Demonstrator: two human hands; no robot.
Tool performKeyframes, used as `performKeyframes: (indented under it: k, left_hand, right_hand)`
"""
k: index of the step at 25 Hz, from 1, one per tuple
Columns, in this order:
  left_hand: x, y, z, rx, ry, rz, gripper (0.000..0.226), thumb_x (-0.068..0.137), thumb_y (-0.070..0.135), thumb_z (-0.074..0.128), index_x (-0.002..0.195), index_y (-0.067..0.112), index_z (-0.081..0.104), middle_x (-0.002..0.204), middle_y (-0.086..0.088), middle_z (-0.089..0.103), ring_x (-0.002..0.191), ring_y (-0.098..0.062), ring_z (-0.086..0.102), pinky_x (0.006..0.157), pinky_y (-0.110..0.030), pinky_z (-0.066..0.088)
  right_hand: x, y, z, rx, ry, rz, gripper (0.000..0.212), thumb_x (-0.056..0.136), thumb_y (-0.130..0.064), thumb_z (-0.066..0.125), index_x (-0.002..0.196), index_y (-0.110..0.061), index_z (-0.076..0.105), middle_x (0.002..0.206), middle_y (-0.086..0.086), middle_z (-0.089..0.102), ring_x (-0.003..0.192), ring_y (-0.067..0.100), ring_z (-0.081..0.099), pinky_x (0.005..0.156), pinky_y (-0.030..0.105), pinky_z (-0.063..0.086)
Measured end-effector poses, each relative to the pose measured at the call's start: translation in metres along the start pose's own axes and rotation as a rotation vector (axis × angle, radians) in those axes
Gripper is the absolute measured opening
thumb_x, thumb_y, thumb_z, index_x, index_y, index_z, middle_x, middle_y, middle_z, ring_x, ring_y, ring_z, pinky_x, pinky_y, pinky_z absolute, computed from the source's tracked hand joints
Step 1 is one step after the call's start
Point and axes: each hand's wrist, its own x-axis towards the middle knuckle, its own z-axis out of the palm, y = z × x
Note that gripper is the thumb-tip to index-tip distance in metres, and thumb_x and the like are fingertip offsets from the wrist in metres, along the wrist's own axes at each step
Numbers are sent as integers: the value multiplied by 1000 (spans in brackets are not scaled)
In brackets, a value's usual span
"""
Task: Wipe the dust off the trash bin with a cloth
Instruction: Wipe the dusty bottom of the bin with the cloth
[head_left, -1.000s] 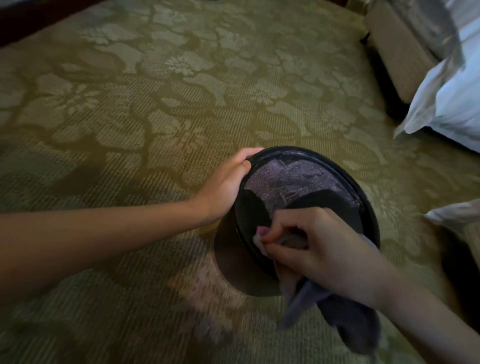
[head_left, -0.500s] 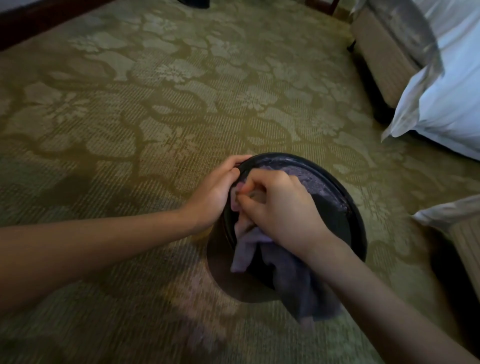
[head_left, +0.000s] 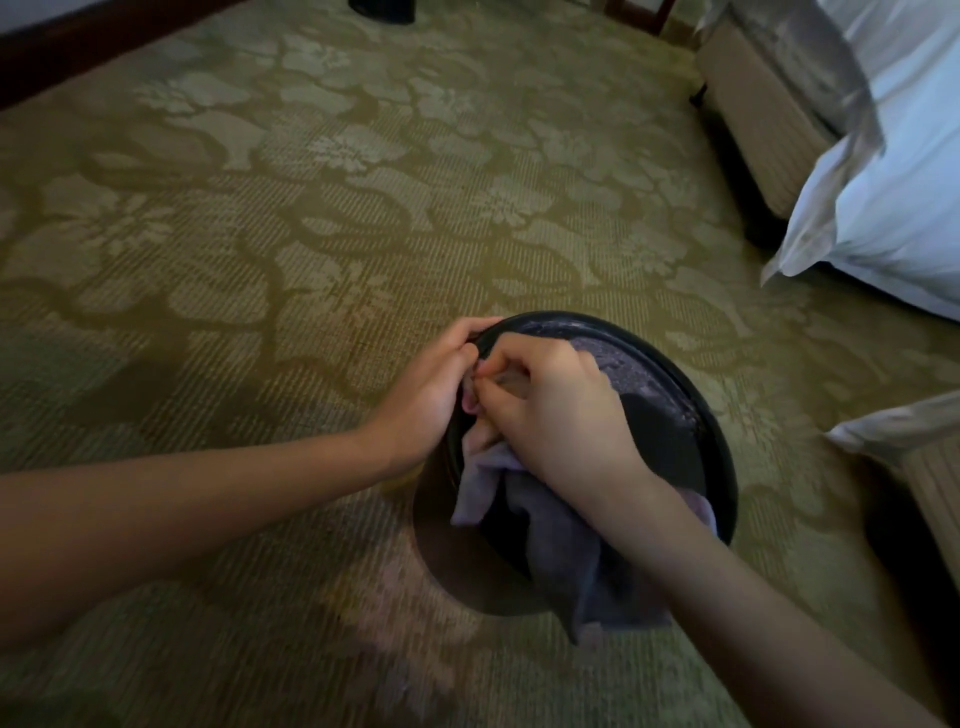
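A round black trash bin (head_left: 696, 410) stands on the carpet, seen from above, with a dusty grey inside. My left hand (head_left: 431, 384) grips its left rim from outside. My right hand (head_left: 556, 415) is closed on a grey-purple cloth (head_left: 561, 545) and presses it against the inner left rim, right beside the left hand's fingers. The loose part of the cloth hangs over the near rim. My right forearm hides the near side of the bin.
Green floral carpet (head_left: 311, 234) spreads all around. A bed with white bedding (head_left: 893, 197) and a beige base (head_left: 758, 114) stands at the right. Another white fabric corner (head_left: 898, 426) lies at the right edge. A dark object (head_left: 382, 10) sits at the top.
My right hand has carried the cloth from the near rim up to the left rim, next to my left hand. The view has shifted slightly down.
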Motion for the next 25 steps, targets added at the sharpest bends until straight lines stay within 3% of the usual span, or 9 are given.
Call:
performKeyframes:
  k: [2, 4, 6, 8, 12, 16, 18, 21, 25]
  left_hand:
    - [1, 0, 0, 2, 2, -4, 38, 99, 7, 28, 112, 30, 55, 60, 17, 62, 54, 4, 52, 59, -11, 43]
    - [0, 1, 0, -40, -7, -42, 38, 101, 6, 28, 116, 24, 57, 77, 15, 68, 64, 4, 60, 65, -18, 47]
    - [-1, 2, -1, -52, -50, -50, 38, 98, 14, 29, 125, 15, 56, 110, 2, 69, 95, -3, 66, 84, -28, 51]
    - [-2, 2, -2, -59, -65, -45, 42, 95, 21, 30, 128, 16, 55, 123, -2, 64, 115, -11, 61, 99, -32, 47]
    - [0, -2, 2, -108, -62, -36, 38, 93, 22, 31, 120, 27, 57, 120, 1, 65, 114, -10, 61, 98, -28, 47]
    - [1, -2, 3, -97, -48, 1, 36, 90, 17, 33, 114, 31, 56, 114, 6, 65, 109, 0, 60, 94, -15, 42]
    - [2, 0, 1, -74, -45, 15, 36, 90, 17, 33, 114, 30, 56, 112, 7, 65, 107, 2, 59, 94, -13, 41]
    - [1, -3, 0, -94, -44, -9, 38, 90, 19, 33, 116, 30, 58, 118, 0, 66, 116, -9, 60, 103, -28, 43]
    - [0, -1, -1, -101, -64, -33, 42, 93, 21, 32, 127, 17, 57, 124, -3, 65, 117, -14, 60, 101, -34, 46]
  right_hand:
    - [2, 1, 2, -42, 29, 5, 11, 88, -37, 58, 95, -30, 63, 93, -4, 65, 94, 26, 60, 76, 42, 50]
    - [-13, 6, -6, -44, -20, -24, 16, 90, -44, 56, 96, -31, 63, 88, -6, 67, 90, 22, 63, 74, 41, 51]
    - [-41, 13, -22, -4, -165, -18, 24, 86, -55, 52, 94, -36, 63, 81, -8, 67, 83, 13, 65, 71, 38, 53]
    - [-70, 19, -36, -40, -265, 18, 30, 77, -63, 46, 94, -44, 62, 78, -13, 67, 79, 4, 64, 70, 34, 54]
    - [-69, 20, -31, -155, -73, -21, 25, 80, -57, 49, 92, -40, 63, 77, -15, 65, 74, 5, 65, 61, 31, 51]
    - [1, 11, -8, -183, 35, 37, 17, 89, -46, 55, 98, -36, 67, 96, -8, 69, 96, 23, 64, 74, 37, 50]
    - [20, 12, -3, -131, 13, 64, 17, 88, -43, 57, 99, -37, 67, 99, -8, 69, 99, 22, 64, 78, 39, 50]
    - [0, 16, -13, -114, -39, 16, 18, 89, -48, 56, 102, -42, 66, 98, -10, 69, 99, 19, 64, 79, 38, 51]
    - [-61, 18, -48, -165, -343, 0, 27, 85, -67, 45, 108, -57, 55, 91, -17, 67, 94, 2, 63, 78, 28, 49]
